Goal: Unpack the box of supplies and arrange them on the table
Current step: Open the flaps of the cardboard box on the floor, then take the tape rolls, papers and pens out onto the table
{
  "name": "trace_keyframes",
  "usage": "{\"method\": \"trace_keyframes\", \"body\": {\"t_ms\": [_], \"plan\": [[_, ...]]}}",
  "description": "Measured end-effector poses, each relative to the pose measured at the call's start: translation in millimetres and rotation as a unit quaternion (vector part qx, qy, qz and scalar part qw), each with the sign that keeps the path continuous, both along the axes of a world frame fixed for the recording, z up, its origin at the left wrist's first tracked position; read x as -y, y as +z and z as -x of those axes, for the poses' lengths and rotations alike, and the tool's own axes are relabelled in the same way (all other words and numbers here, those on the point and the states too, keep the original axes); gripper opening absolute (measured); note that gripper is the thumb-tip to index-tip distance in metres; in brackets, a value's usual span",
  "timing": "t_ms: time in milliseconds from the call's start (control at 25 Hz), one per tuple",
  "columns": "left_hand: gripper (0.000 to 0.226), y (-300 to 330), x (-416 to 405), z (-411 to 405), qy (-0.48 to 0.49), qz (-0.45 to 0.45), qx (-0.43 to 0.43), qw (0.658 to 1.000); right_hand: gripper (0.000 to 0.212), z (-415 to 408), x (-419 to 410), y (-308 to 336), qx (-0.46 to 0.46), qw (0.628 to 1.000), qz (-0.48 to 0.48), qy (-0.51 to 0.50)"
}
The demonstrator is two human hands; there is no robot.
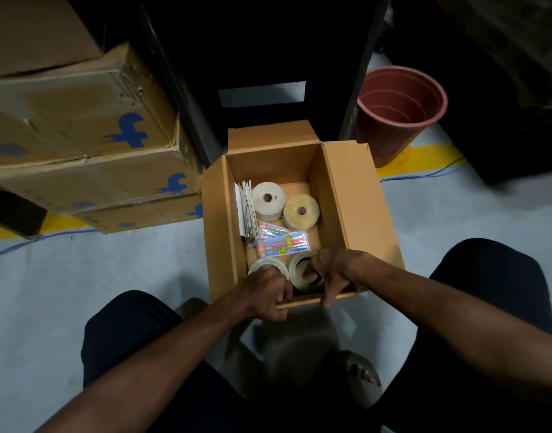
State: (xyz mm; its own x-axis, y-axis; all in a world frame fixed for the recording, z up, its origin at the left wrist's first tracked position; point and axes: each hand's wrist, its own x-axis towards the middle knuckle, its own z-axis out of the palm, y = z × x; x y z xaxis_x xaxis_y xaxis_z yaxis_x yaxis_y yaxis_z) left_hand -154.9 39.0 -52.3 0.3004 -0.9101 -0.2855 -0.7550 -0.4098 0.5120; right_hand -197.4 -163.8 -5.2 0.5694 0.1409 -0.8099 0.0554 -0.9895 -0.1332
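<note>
An open cardboard box (346, 195) stands on the floor between my knees. Inside lie a beige roll (267, 200), a yellowish roll (301, 211), a stack of white paper sheets (247, 210), two packs of coloured pens (282, 242) and two clear tape rolls. My left hand (267, 296) curls over the box's near edge, beside the left tape roll (262, 266). My right hand (334, 273) reaches into the box, its fingers on the right tape roll (299, 270), some hooked into the core.
Stacked cardboard cartons (81, 135) with blue logos stand at the left. A reddish plastic pot (396, 110) sits at the right rear. Dark furniture legs (181, 89) rise behind the box. A blue cable (424, 176) and yellow floor line cross the grey floor.
</note>
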Motion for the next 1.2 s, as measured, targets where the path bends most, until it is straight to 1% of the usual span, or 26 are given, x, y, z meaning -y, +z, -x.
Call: {"method": "trace_keyframes", "body": {"t_ms": [40,120,200,240,320,360,440,480,520,600,720,800,1000,1080,1200], "plan": [[0.032,1,1,-2,0.007,-0.016,-0.011,1.000,0.076,-2,0,-2,-0.008,1.000,0.005,0.001],[0.044,2,0,-7,0.007,-0.039,-0.035,0.999,0.089,-8,-1,-4,-0.027,1.000,0.010,0.003],[0.053,5,-1,-11,0.024,-0.031,-0.059,0.997,0.103,-14,-1,-1,-0.039,0.999,0.011,0.010],[0.054,7,-2,-13,0.040,-0.014,-0.076,0.996,0.107,-17,-1,1,-0.044,0.999,0.009,0.013],[0.049,11,-5,-18,0.082,0.033,-0.099,0.991,0.108,-22,1,6,-0.059,0.998,-0.003,0.005],[0.043,12,-7,-21,0.109,0.058,-0.104,0.987,0.106,-24,3,8,-0.065,0.998,-0.013,-0.004],[0.029,10,-8,-29,0.164,0.094,-0.106,0.976,0.099,-30,7,8,-0.049,0.998,-0.029,-0.027],[0.026,7,-8,-32,0.185,0.102,-0.101,0.972,0.091,-35,8,4,-0.030,0.998,-0.032,-0.042],[0.028,6,-7,-35,0.201,0.103,-0.093,0.970,0.083,-39,9,-2,-0.008,0.998,-0.033,-0.057],[0.037,4,-3,-37,0.225,0.085,-0.074,0.968,0.070,-47,11,-16,0.027,0.996,-0.021,-0.080],[0.050,4,11,-43,0.252,0.080,-0.012,0.964,0.062,-52,12,-35,0.062,0.992,-0.010,-0.105],[0.055,1,22,-55,0.266,0.070,0.030,0.961,0.061,-55,11,-45,0.110,0.984,-0.006,-0.137],[0.072,-8,54,-100,0.312,0.022,0.110,0.943,0.069,-80,12,-63,0.220,0.955,0.009,-0.201],[0.075,-17,69,-110,0.295,0.008,0.130,0.947,0.078,-91,16,-65,0.247,0.950,0.036,-0.187],[0.082,-32,87,-117,0.260,0.006,0.132,0.957,0.098,-99,18,-75,0.292,0.942,0.092,-0.139]]}}
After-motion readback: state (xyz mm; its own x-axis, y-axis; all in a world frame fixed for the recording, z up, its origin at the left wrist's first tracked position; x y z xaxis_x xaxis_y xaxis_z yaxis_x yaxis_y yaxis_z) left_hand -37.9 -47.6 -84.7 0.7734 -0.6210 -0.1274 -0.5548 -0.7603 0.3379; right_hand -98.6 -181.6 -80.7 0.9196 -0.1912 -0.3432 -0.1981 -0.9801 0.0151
